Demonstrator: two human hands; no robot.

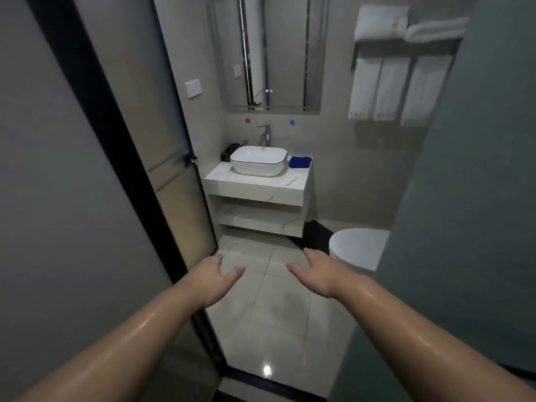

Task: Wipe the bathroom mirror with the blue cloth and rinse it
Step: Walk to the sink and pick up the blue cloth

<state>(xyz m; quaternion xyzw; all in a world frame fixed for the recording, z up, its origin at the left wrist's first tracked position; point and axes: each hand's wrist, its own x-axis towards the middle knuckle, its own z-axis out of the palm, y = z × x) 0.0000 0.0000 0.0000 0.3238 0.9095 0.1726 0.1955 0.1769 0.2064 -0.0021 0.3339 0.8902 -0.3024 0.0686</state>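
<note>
A folded blue cloth (300,161) lies on the marble counter (261,184), just right of the white basin (258,159). A chrome tap (264,135) rises behind the basin. The rectangular mirror (272,53) hangs on the wall above it. My left hand (213,275) and my right hand (317,272) are stretched out in front of me at the doorway, palms down, fingers apart, holding nothing. Both are far from the cloth and the mirror.
A glass door with a black frame (162,169) stands open on the left. A white toilet (356,248) sits at the right, white towels (397,88) hang on a rack above it. A dark wall edge (464,198) bounds the right. Tiled floor (275,314) lies ahead.
</note>
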